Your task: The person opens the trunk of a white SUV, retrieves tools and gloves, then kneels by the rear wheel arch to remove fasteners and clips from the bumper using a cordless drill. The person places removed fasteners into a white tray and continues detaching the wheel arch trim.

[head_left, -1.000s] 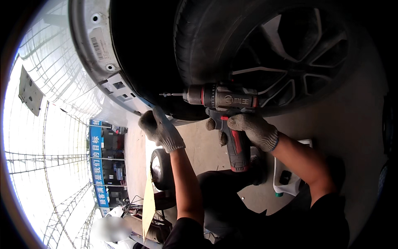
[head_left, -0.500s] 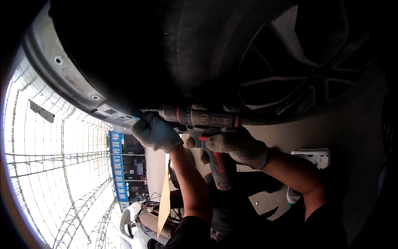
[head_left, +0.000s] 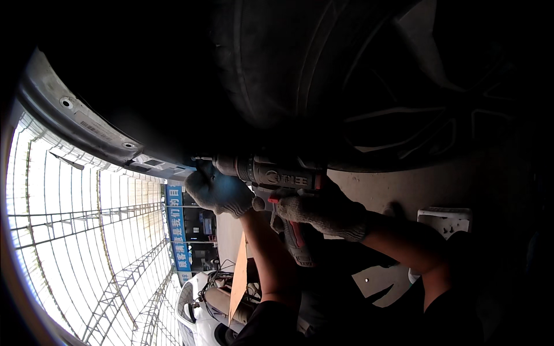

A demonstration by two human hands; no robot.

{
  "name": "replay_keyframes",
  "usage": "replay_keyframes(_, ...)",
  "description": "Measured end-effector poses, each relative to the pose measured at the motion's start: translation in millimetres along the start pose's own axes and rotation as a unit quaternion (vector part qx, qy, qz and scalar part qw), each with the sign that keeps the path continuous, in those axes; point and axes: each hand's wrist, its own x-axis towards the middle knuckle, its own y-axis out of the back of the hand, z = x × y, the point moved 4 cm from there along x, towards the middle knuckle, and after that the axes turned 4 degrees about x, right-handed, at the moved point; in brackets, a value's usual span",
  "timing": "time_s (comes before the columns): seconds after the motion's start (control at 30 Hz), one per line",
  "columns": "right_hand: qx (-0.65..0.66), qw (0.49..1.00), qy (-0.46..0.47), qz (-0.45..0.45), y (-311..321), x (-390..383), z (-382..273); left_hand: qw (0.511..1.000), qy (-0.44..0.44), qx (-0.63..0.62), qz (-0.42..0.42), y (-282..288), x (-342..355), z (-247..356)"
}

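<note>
Just left of centre, the gloved left hand (head_left: 219, 193) reaches up with its forearm rising from six o'clock, fingers curled around the nose of the grey and red cordless drill (head_left: 271, 173), beside the grey plastic wheel-arch trim (head_left: 86, 124) at nine o'clock. The gloved right hand (head_left: 320, 213) clenches the drill's red-and-black handle, below the black car tyre (head_left: 277, 69) at twelve o'clock.

Drill (head_left: 271, 172) bit tip hidden in shadow behind left hand (head_left: 219, 193); tyre (head_left: 277, 63) cut off above.
</note>
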Motion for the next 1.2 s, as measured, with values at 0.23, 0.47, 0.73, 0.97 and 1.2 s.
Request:
replay_keyframes(0.23, -0.006, 1.000, -0.014, -0.009, -2, 8, 2, 0.999, 0.035, -0.027, -0.001, -3, -3, 4)
replay_keyframes(0.47, -0.020, 0.999, 0.015, 0.026, -6, 11, -2, 0.969, 0.243, -0.012, 0.032, -1, -5, 19)
replay_keyframes(0.73, -0.011, 1.000, 0.016, -0.014, -7, 13, 8, 0.975, 0.210, 0.058, 0.049, 2, -2, 20)
replay_keyframes(0.97, 0.011, 1.000, 0.020, -0.001, -13, 9, 2, 0.962, 0.254, 0.068, 0.076, -3, -3, 33)
replay_keyframes(1.2, 0.047, 0.999, 0.004, -0.009, -16, 10, -4, 0.965, 0.237, 0.083, 0.075, -3, -5, 30)
